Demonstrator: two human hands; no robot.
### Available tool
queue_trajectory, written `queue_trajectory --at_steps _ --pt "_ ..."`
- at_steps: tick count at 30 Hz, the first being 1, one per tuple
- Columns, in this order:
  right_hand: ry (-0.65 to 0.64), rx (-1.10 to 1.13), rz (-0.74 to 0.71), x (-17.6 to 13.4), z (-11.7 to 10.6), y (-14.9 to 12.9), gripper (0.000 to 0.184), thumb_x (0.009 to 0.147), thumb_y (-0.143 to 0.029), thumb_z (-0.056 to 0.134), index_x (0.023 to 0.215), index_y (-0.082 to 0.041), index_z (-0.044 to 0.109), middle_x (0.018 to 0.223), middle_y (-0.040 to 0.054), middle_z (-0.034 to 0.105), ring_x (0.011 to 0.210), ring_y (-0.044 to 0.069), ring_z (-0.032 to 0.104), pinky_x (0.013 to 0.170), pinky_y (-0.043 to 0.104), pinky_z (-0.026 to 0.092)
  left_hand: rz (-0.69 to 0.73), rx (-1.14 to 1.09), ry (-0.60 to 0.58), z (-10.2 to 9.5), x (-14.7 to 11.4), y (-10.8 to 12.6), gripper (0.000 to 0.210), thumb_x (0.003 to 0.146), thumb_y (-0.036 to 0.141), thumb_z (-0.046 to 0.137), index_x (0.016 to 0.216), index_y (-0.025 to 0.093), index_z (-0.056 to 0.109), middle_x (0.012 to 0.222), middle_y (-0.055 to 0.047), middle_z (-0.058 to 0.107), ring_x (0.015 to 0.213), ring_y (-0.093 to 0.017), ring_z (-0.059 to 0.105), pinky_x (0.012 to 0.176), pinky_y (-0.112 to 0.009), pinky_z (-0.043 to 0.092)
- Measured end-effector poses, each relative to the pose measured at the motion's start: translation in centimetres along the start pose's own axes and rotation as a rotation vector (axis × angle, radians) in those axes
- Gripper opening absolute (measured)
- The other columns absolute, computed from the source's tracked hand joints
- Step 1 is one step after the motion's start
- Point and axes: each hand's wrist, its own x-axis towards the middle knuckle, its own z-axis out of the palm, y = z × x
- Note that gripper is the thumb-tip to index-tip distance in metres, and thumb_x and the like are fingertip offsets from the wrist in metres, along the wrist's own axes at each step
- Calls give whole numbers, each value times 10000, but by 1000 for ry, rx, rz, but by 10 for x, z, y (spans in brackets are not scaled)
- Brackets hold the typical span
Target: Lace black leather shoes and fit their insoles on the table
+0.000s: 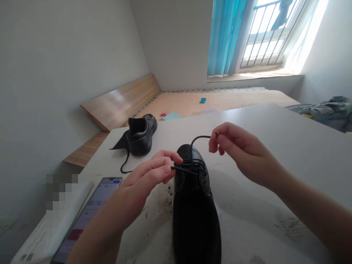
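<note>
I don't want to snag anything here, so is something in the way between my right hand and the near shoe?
Nothing visible blocks your right hand from the near shoe. Only the black lace it pinches crosses the gap, curving down to the shoe. Your left hand is on the shoe's other side.

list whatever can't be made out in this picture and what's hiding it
Heel of the near black leather shoe: head view, cut off by the bottom edge.
Last timer digits on the flat rectangular phone: head view, covered by the left forearm.
Where the thin black cord by the far black leather shoe runs: head view, passes behind the left hand.
Scene outside the barred window: head view, lost in glare.
</note>
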Motion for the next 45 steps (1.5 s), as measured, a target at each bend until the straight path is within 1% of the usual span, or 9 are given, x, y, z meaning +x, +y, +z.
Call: queue_trajectory --at_steps 3,7,12,16,20,25,31,38,45 --pt "-184 168 1 -4 3 -6 218 993 -348 477 861 -200 568 778 29 615 735 128 568 660 256 469 26 -163 -49 13 2 2 305 955 334 484 695 209 586 1085 -80 685 1238 -273 535 1019 -402 443" --pt "-324 353 36 -14 4 -17 242 975 -416 509 865 -221 600 713 20 616 698 142 593 645 273 498 31 -145 -52 28 4 4 278 969 340 484 780 208 640 937 -54 696 998 -220 632 924 -353 487" --pt "-149 208 2 -16 16 -27 341 865 -553 611 865 -216 663 688 60 612 737 218 619 646 352 540 84 -235 63 34 7 4 269 969 310 474 775 185 611 791 -10 605 725 -134 588 759 -275 465" --pt "-135 110 -38 -10 30 -30 335 841 -567 631 879 -242 701 704 71 628 788 245 630 668 376 564 -13 -328 113 37 9 3 287 950 345 497 755 171 617 658 22 543 524 -85 470 576 -252 390" --pt "-127 27 -103 -11 31 -27 279 830 -529 662 904 -272 740 729 76 660 829 265 646 690 392 586 -44 -426 174 40 10 2 242 922 349 544 846 165 681 823 -18 686 503 -60 476 550 -237 403" --pt "-125 -192 -211 -18 24 -20 142 854 -400 671 935 -335 767 881 40 728 885 232 673 744 337 589 2 -521 177 41 9 5 251 937 290 539 818 152 711 921 -56 752 707 -114 630 735 -250 508" --pt "-34 -235 -39 -22 33 -18 254 864 -437 626 697 -247 655 723 13 631 648 150 600 522 237 487 239 -324 141 44 2 8 223 958 199 528 875 158 731 1137 -68 725 1073 -183 648 976 -303 483" --pt "164 -17 91 -21 42 -4 171 634 -263 676 703 -244 520 627 -25 531 567 145 509 470 238 426 614 90 111 49 1 7 187 931 118 541 862 69 708 1061 -150 747 998 -186 669 991 -326 478" --pt "-85 20 199 -14 37 5 167 718 -341 602 626 -209 555 632 25 567 604 171 525 529 284 433 717 238 68 51 3 6 182 913 86 541 857 48 710 1052 -155 762 1044 -190 676 1041 -317 444"
